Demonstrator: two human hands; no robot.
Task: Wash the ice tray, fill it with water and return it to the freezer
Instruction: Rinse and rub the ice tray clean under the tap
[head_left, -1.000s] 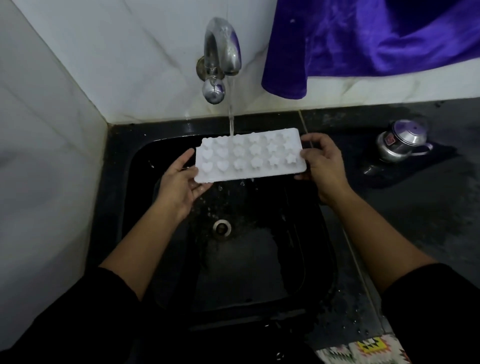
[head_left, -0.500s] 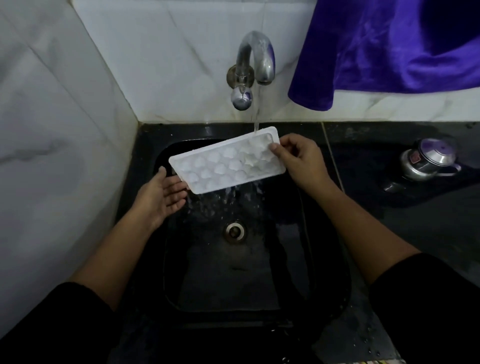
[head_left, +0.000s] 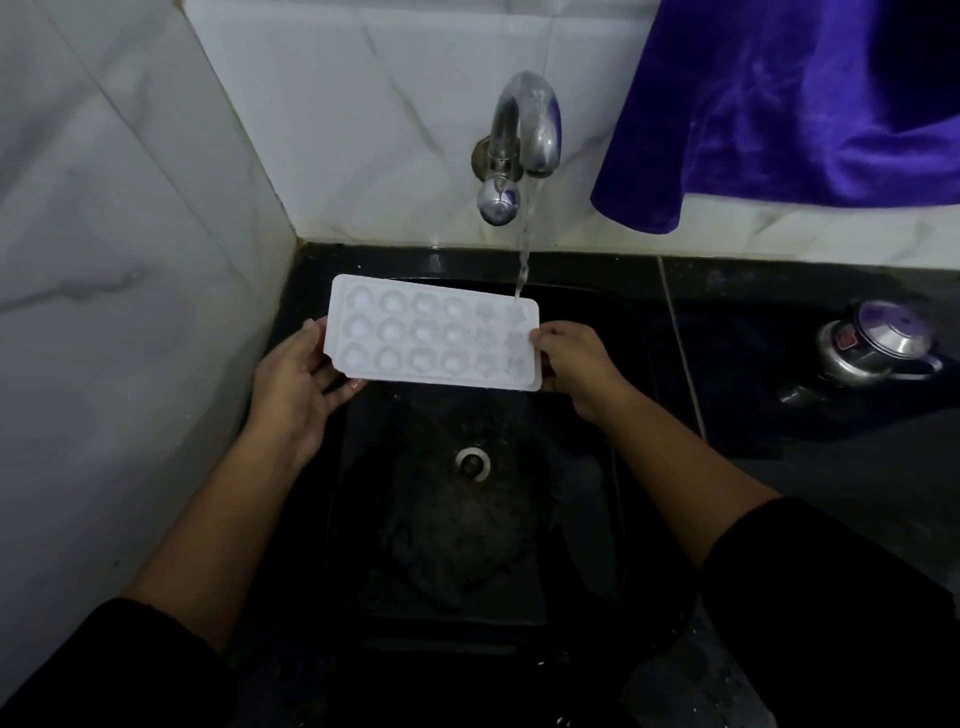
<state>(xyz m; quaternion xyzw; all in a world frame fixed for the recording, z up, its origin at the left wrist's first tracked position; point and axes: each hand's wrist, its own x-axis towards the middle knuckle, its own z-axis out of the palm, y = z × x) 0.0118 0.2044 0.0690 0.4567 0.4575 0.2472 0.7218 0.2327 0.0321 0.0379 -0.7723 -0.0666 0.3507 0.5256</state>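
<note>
- Grips the left end of the ice tray (head_left: 434, 332) with the left hand (head_left: 298, 379): thumb on the rim, fingers nearly straight beneath.
- Pinches the right end with the right hand (head_left: 576, 364), fingers curled (tips hidden under the tray).
- Holds the tray roughly level above the sink (head_left: 467, 545), far right corner under the stream from the tap (head_left: 524, 130).
- Cup contents too blurred to make out.

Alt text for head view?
A person's left hand and right hand hold a white ice tray over a black sink; water from the tap hits its far right corner. A purple cloth hangs upper right; a steel pot sits on the counter.
</note>
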